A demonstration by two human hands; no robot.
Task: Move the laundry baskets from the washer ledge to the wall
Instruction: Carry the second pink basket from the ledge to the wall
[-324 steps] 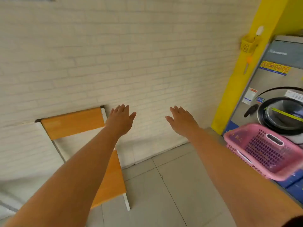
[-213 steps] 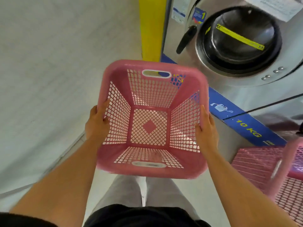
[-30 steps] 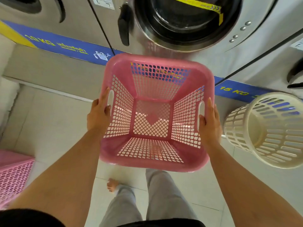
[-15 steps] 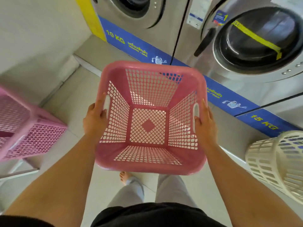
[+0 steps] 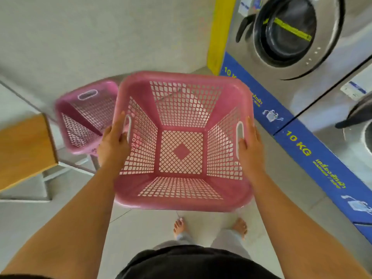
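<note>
I hold an empty pink lattice laundry basket (image 5: 182, 202) in front of me, above the floor. My left hand (image 5: 113, 141) grips its left handle slot and my right hand (image 5: 250, 144) grips its right one. A second pink basket (image 5: 84, 117) stands on the floor by the white wall (image 5: 90, 37), just left of and behind the one I carry; my left hand and the held basket hide part of it. The grey washer ledge (image 5: 285, 158) runs along the right under the machines.
Steel washers (image 5: 302, 37) with blue "10 KG" strips (image 5: 298, 146) line the right side. A yellow pillar (image 5: 219, 33) stands in the corner. An orange wooden chair seat (image 5: 24, 150) on a white frame is at the left. My bare feet are on the tiled floor below.
I have turned left toward the wall with the basket. The basket on the floor now lies right beside the held one, and the cream round basket has left the view.
</note>
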